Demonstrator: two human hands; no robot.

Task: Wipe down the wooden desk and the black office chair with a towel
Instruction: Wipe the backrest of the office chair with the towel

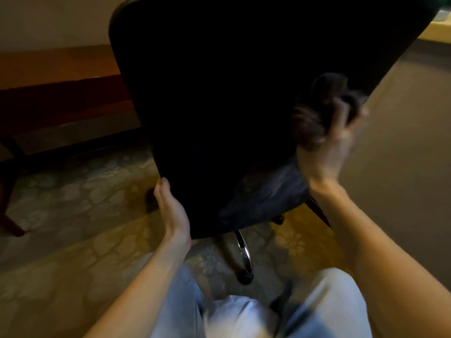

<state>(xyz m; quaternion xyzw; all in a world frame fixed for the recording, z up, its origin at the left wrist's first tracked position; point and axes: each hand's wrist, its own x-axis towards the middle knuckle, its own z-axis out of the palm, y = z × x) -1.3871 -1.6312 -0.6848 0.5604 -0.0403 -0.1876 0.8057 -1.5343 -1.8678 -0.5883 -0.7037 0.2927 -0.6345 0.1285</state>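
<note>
Two bare hands show: the left hand (172,211) is sharp, while the right hand (329,145) is smeared by motion blur and its fingers are hard to tell apart. Back from the fingers, past each wrist, the left forearm (146,284) and the right forearm (366,240) are bare as far as the view reaches. Farthest from the fingertips, between the forearms, the legs wear light blue trousers (244,318) of denim-like cloth with soft folds.
</note>
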